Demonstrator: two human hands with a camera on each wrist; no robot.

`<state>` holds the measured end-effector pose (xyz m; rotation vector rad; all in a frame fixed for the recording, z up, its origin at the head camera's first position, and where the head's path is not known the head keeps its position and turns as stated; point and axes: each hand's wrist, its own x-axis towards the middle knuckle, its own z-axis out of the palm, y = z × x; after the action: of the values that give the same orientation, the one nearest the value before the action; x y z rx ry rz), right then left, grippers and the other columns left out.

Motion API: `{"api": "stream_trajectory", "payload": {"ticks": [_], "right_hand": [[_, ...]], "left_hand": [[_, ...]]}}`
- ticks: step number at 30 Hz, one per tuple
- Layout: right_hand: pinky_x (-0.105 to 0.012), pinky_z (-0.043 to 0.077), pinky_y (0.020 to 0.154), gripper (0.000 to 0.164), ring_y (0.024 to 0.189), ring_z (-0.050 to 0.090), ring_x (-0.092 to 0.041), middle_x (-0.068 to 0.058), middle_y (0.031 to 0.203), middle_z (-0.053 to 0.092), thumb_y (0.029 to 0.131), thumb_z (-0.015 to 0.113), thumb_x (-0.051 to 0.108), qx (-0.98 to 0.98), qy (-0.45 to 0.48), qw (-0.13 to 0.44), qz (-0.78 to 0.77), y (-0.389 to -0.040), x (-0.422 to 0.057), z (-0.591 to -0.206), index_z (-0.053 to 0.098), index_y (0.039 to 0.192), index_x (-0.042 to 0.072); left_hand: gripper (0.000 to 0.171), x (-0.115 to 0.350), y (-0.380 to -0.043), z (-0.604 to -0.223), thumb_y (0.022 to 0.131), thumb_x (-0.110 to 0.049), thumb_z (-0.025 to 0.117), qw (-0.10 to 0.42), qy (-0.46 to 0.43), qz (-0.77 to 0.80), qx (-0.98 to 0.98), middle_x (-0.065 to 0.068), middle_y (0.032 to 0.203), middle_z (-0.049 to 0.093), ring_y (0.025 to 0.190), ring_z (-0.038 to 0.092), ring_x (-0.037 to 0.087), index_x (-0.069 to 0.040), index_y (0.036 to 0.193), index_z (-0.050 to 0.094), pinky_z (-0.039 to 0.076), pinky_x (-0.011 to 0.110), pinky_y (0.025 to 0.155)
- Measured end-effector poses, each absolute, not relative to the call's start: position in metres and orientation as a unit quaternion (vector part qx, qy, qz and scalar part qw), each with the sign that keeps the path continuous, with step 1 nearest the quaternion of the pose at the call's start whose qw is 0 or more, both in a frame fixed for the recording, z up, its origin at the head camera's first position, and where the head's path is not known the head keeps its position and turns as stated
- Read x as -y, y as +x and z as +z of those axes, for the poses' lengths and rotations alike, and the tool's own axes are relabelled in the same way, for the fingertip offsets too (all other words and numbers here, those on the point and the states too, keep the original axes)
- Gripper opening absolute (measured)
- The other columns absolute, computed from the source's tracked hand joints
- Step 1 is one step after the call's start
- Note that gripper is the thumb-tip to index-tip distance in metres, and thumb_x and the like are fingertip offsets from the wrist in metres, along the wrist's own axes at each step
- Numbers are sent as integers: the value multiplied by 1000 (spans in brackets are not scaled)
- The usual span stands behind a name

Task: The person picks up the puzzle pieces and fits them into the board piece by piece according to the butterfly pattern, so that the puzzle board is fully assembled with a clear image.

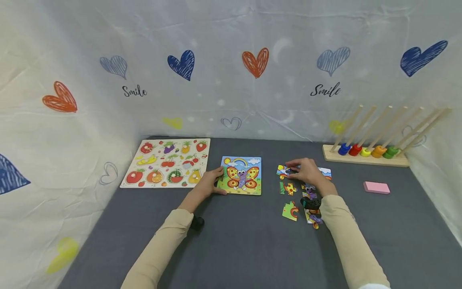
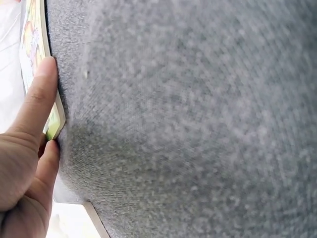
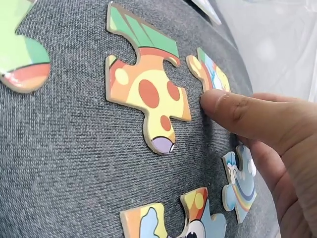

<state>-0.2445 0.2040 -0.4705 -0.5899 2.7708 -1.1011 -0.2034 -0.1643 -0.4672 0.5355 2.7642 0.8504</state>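
Observation:
My left hand holds the lower left corner of a square butterfly picture board, thumb along its near edge. The left wrist view shows the thumb against the board's rim. Off to the right, my right hand pinches a jigsaw piece with a yellow and blue print; the far fingers are partly hidden. Nearest to it lie a spotted wing piece, a rainbow piece and a piece with an eye. A green piece lies closer to me.
A fruit puzzle board lies at the back left, beside my left hand. A wooden peg stand with coloured rings stands at the back right, and a pink block lies in front of it. Behind the grey table hangs a printed curtain.

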Motion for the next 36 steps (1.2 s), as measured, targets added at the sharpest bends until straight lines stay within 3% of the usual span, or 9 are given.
{"api": "stream_trajectory", "payload": {"ticks": [4,10,15,22,28,36], "right_hand": [[-46,53,86,39,102,64,-36,-23,116,64,80,78,8,-918,-196,45,-343,-244,-203,-471,67,116,-4],[-48,53,85,38,102,63,-37,-24,117,63,82,74,6,-914,-200,44,-350,-244,-196,-468,66,117,-2],[-38,56,82,38,101,65,-34,-22,114,65,84,73,7,-875,-195,66,-438,-248,-188,-468,64,120,-4],[-24,55,82,42,103,65,-17,-24,124,60,87,70,8,-789,-150,122,-584,-255,-177,-473,60,125,-6],[-29,55,85,42,111,62,-28,-25,125,59,86,71,5,-752,-156,134,-627,-259,-150,-478,60,125,-7],[-28,55,84,38,108,64,-26,-22,121,63,86,70,3,-741,-161,127,-639,-263,-102,-484,62,123,-5]], "left_hand": [[91,166,-206,-473,68,-33,85,85,189,291,-934,20,148,37,134,38,35,8,139,43,38,40,108],[86,159,-201,-468,67,-17,87,81,177,294,-936,25,145,38,132,39,39,12,136,45,38,45,106],[86,158,-198,-466,67,-17,86,80,159,279,-944,22,147,38,134,37,36,10,137,44,37,43,108],[86,158,-202,-467,67,-18,87,81,164,277,-943,22,146,39,134,38,36,9,137,45,37,44,107],[86,160,-201,-465,67,-20,87,82,161,263,-948,23,145,40,133,39,38,8,137,46,37,45,107],[85,156,-202,-461,66,-19,88,92,157,257,-949,23,144,41,132,39,39,9,136,47,37,46,107]]}}
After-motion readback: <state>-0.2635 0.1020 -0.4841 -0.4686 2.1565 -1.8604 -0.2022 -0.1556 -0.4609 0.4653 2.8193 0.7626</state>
